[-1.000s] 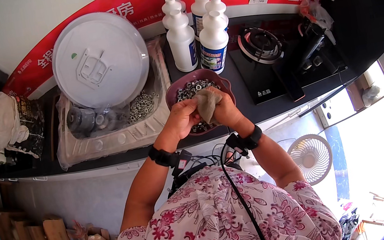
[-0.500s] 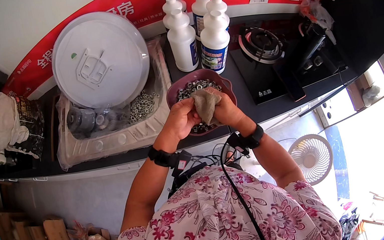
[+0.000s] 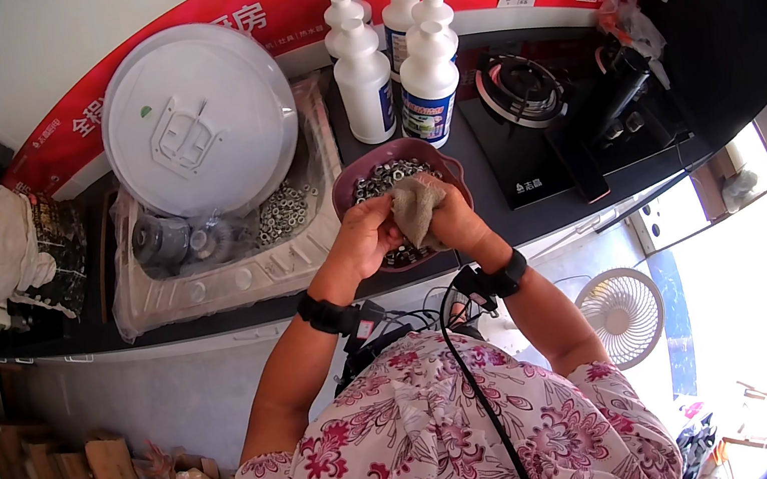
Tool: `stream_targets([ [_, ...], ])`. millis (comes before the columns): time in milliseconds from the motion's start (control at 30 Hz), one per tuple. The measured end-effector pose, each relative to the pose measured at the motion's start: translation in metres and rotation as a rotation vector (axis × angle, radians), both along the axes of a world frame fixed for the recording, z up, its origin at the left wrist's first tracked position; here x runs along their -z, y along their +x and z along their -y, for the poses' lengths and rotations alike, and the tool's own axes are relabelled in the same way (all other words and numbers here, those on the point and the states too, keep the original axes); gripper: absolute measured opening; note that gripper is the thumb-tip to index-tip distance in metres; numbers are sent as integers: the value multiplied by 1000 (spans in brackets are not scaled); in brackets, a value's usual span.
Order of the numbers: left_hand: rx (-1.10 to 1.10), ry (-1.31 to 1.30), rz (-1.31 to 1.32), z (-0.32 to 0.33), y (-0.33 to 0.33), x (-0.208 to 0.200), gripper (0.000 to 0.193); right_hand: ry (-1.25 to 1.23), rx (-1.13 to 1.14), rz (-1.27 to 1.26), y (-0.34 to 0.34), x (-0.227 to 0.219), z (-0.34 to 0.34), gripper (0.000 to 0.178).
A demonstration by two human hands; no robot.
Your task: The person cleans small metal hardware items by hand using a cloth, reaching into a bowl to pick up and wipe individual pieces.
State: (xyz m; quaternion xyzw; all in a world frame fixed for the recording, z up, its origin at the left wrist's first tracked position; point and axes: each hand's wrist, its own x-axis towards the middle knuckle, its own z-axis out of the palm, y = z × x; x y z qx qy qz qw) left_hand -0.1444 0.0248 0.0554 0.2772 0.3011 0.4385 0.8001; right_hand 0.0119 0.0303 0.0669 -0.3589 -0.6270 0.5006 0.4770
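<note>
Cloth [image 3: 415, 211] over bowl [image 3: 344, 192], near counter edge [image 3: 235, 319]

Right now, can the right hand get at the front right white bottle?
Probably yes: the white bottle stands just beyond the maroon bowl, with nothing tall between. The right hand holds the grey-brown cloth, though, so it would likely need to release that first.

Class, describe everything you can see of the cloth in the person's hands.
The cloth looks greyish brown, soft and crumpled, narrowing toward its lower end. It is over the maroon bowl of small metal parts, gripped in the right hand, with the left hand at its left edge. Whether it wraps anything is hidden.
</note>
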Motion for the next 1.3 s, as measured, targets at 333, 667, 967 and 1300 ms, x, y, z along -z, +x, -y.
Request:
stream_targets([
  [333,36,-2,30,-2,1,-1,23,108,21,34,0,-3,1,21],
  [667,-7,-20,-12,0,-1,-2,19,-49,33,-22,1,-2,2,23],
  [967,7,-23,-19,0,1,-4,18,138,5,22,1,3,-1,26],
  [1300,-58,-10,-127,2,4,-7,19,84,15,83,3,-12,7,23],
])
